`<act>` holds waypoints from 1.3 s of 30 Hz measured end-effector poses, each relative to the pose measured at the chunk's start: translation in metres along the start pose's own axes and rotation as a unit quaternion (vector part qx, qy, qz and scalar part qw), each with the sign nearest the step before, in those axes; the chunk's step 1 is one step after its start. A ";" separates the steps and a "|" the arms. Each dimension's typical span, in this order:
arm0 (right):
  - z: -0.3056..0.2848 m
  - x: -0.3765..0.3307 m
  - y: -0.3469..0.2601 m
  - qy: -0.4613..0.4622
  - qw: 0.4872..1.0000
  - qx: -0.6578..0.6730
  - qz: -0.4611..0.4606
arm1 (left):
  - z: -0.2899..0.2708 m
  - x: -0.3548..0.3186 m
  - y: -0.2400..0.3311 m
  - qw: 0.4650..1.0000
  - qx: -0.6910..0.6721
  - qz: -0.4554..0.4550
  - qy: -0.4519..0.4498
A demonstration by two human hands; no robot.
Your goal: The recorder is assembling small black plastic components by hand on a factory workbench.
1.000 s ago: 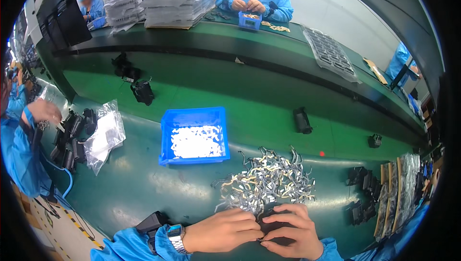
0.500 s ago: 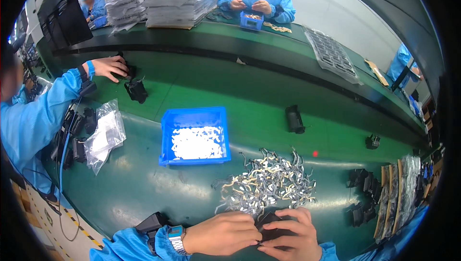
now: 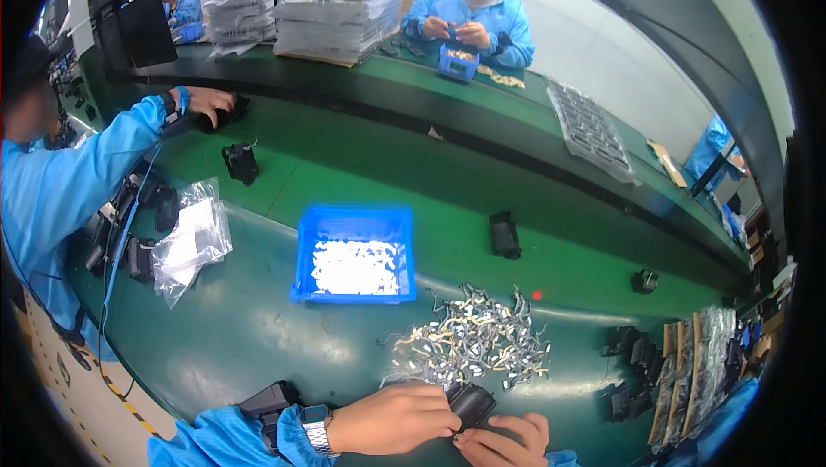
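My left hand is closed on a black plastic housing with a curved, smooth outer face. The housing is held tilted just above the near edge of the bench. My right hand is beside its lower end, thumb and fingertips pinched together at the edge; what they grip is too small to make out. Just beyond the hands lies a loose pile of short cable pieces, grey and yellowish with white connectors.
A blue bin of small white pieces stands left of the pile. Black housings sit on the green belt. A co-worker's hand touches one at far left. Plastic bags lie left; cardboard-edged packs stand right.
My right hand has drawn down off the housing, uncovering its curved face, to its lower end. The co-worker's hand at far left has shifted farther back. The whole view has tilted slightly.
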State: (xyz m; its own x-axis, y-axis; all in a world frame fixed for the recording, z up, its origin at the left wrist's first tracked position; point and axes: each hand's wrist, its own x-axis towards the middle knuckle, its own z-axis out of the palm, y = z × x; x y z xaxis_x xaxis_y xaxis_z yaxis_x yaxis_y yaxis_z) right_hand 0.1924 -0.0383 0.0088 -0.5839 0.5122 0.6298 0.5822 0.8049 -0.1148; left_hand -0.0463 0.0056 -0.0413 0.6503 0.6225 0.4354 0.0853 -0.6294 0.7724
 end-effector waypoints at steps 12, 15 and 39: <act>-0.013 0.047 0.050 -0.270 0.934 0.231 0.022 | -0.026 0.009 0.028 0.990 0.106 0.069 0.057; -0.003 0.051 0.061 -0.245 0.940 0.232 0.050 | -0.027 0.014 0.031 0.984 0.111 0.084 0.112; 0.040 0.015 0.254 0.129 0.869 0.016 0.478 | -0.021 0.013 0.032 0.961 0.101 0.022 0.257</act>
State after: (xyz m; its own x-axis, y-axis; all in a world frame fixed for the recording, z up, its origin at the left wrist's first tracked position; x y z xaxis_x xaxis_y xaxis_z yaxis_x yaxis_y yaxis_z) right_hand 0.3093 0.1860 -0.0413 0.3064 0.8703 0.3857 0.7135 0.0582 -0.6982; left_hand -0.0510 0.0035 -0.0008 0.2020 0.7086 0.6761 0.2444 -0.7049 0.6658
